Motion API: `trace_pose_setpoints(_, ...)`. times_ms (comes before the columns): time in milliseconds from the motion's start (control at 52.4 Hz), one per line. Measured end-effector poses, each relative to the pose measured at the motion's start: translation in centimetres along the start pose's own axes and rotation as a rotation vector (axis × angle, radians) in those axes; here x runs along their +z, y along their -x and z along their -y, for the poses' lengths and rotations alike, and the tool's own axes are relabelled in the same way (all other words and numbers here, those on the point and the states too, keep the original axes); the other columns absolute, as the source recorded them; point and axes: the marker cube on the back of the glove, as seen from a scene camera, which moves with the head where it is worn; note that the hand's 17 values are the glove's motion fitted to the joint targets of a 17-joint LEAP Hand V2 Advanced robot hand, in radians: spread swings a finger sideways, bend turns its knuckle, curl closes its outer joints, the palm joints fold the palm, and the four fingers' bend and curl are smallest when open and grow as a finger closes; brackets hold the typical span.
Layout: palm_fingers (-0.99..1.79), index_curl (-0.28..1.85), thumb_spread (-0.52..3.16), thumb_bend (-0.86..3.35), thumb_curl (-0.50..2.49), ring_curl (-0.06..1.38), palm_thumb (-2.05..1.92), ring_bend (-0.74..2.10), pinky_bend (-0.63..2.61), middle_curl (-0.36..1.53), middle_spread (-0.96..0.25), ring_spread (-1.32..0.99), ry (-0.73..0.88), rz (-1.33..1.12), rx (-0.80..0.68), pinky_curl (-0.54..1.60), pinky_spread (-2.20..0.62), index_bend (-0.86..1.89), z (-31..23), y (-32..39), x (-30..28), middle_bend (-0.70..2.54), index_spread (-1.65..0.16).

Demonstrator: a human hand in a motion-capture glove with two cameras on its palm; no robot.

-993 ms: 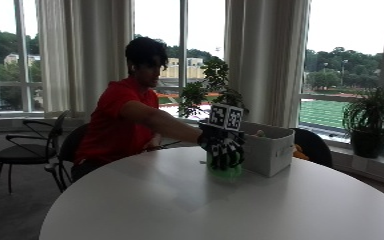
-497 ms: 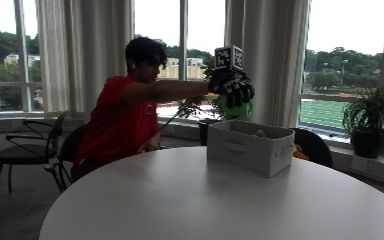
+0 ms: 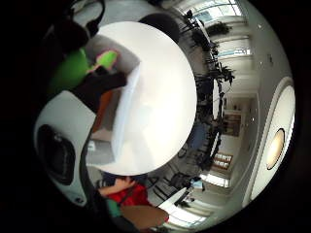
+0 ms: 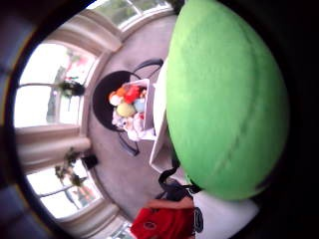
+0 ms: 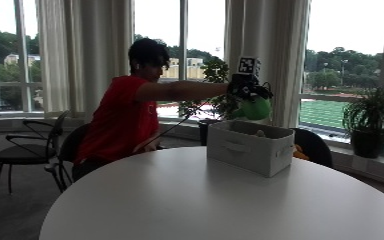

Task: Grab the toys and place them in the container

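Fingers of right hand (image 5: 247, 90) curl round green toy (image 5: 252, 108) above container (image 5: 248, 147); toy likely soft, light, best gripped mid-body.

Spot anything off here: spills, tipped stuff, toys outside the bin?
Nothing stands out. The white container sits upright on the round table, and the gloved right hand holds a green plush toy above it.

Outside view: set low across the round white surface (image 5: 198, 200) from the person, facing the windows, with the container (image 5: 249, 147) about 1 o'clock of centre at middle distance. Thumb-side palm view: pressed close against a green toy (image 4: 227, 99), looking down past it into the container. Little-finger-side palm view: high above, looking down; all three share container and surface.
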Motion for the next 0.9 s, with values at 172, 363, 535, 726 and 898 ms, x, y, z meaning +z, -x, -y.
trace_pose_setpoints(172, -0.10, 0.34, 0.99, -0.07, 0.62, 0.34, 0.22, 0.50, 1.39, 0.53, -0.23, -0.17, 0.039, -0.338, 0.531, 0.43, -0.08, 0.09, -0.2, -6.4, 2.8, 0.17, -0.39)
trace_pose_setpoints(363, -0.10, 0.32, 1.04, -0.06, 0.49, 0.28, 0.05, 0.40, 1.40, 0.45, -0.13, -0.03, -0.017, -0.282, 0.524, 0.41, 0.04, 0.15, -5.5, -10.8, 5.5, 0.15, -0.37)
trace_pose_setpoints(535, -0.10, 0.31, 1.04, -0.05, 0.42, 0.27, -0.04, 0.37, 1.36, 0.42, -0.09, 0.03, -0.002, -0.228, 0.618, 0.39, 0.08, 0.15, -12.0, -17.0, 7.4, 0.16, -0.37)
trace_pose_setpoints(726, -0.09, 0.31, 1.04, -0.05, 0.37, 0.27, -0.04, 0.34, 1.32, 0.38, -0.08, 0.05, 0.008, -0.201, 0.648, 0.36, 0.10, 0.16, -18.1, -19.8, 8.7, 0.16, -0.37)
trace_pose_setpoints(898, -0.08, 0.31, 1.05, -0.05, 0.33, 0.27, -0.04, 0.32, 1.29, 0.36, -0.07, 0.05, -0.029, -0.244, 0.671, 0.34, 0.11, 0.16, -23.0, -22.7, 9.9, 0.16, -0.37)
